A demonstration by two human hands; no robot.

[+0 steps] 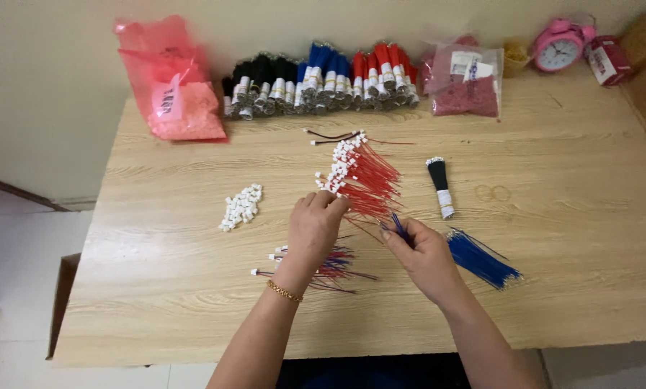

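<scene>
The left hand's [314, 225] grip closes on a white connector [335, 189], its fingertips hidden; the right hand [422, 253] pinches a blue wire [399, 226] above the table [568, 238].

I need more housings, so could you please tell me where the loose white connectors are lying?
In the head view, the small pile of white connectors lies on the wooden table, left of the left hand and the red wires.
</scene>
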